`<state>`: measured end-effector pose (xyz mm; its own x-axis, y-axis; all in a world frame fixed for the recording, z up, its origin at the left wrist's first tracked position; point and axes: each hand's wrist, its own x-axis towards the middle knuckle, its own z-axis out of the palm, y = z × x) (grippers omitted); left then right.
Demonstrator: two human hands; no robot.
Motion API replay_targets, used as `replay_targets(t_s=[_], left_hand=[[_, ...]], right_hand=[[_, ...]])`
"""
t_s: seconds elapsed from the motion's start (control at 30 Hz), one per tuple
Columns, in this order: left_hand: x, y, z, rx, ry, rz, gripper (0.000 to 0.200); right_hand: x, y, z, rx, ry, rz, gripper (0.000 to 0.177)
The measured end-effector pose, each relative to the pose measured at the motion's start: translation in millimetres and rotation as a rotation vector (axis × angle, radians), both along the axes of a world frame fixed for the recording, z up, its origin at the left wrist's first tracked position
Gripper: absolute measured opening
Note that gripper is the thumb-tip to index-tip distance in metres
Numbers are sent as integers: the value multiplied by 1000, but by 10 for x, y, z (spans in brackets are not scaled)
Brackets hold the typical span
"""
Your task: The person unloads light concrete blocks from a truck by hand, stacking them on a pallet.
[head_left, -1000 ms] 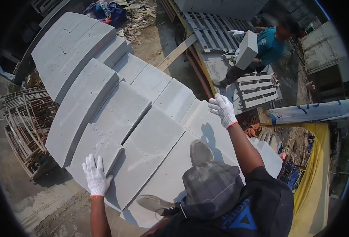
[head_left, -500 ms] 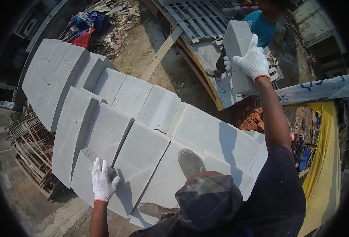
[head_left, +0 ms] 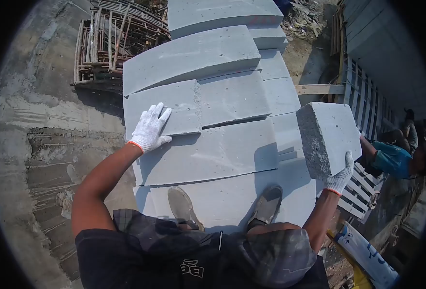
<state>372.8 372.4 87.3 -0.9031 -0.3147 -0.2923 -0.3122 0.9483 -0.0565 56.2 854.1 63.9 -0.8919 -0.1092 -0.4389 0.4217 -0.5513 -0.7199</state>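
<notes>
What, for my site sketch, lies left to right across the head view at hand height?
Bare concrete ground → left hand, flat on the stack's edge → stacked grey blocks → held block → person in a teal shirt.

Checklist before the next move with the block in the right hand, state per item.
1. Right hand holds lifted block: not ok, one hand at its lower edge only.
2. Left hand flat on stacked block: ok.
3. Left shoe and right shoe on the stack: ok.
4. Person below clear of the block: likely not ok, close beside it.
5. Grip on the block's hidden side: cannot tell.
</notes>
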Motion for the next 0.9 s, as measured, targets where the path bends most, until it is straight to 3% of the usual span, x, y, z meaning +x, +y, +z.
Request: replay_targets(t_s=[0.03, 0.1, 0.17, 0.23, 0.3, 0.33, 0.37, 0.43, 0.47, 0.5, 0.57, 0.6, 0.63, 0.7, 0.77, 0.8, 0.9], left_hand=[[34, -40, -37, -9, 8, -1, 98], [118, -34, -182, -15, 90, 56, 98], [191, 14, -323, -22, 117, 94, 98], [301, 15, -332, -47, 135, 133, 98], [304, 16, -343, 2, 137, 219, 99], [270, 26, -178, 95, 114, 314, 104], [344, -11, -139, 109, 115, 325, 104], [503, -135, -79, -96, 161, 460, 113], [466, -122, 91, -105, 68, 630, 119], [573, -164, -33, -97, 60, 627, 119], [840, -378, -419, 131, 433, 733, 122], [851, -432, -517, 148, 748, 782, 102], [856, -546, -565, 148, 754, 761, 102], [927, -833, -575, 915, 664, 1206, 73], [942, -913, -639, 993, 723, 1237, 62], [948, -910, -665, 1062, 762, 1277, 51], [990, -898, -631, 1129, 753, 1310, 48]], right_hand=[[34, -365, -111, -122, 34, 49, 59], [248, -1155, -111, -133, -9, 49, 53], [581, -1817, -300, 54, 48, 41, 57], [898, -2111, -433, 540, -175, 306, 67], [1181, -1990, -607, 634, -153, 808, 70], [1162, -1818, -678, 508, -8, 1036, 70], [1009, -1728, -736, 522, -11, 1046, 70], [621, -1597, -832, 777, 528, 722, 80], [357, -1596, -793, 952, 612, 595, 80], [63, -1676, -756, 1119, 696, 451, 81], [-388, -1893, -972, 1151, 745, 523, 82], [-441, -2060, -994, 965, 451, 664, 82], [-420, -2223, -995, 758, 164, 786, 81], [-330, -2413, -944, 809, 300, 807, 77], [-397, -2506, -955, 661, 273, 714, 70], [-426, -2545, -1008, 732, 320, 699, 68], [-389, -2444, -966, 887, 277, 806, 72]])
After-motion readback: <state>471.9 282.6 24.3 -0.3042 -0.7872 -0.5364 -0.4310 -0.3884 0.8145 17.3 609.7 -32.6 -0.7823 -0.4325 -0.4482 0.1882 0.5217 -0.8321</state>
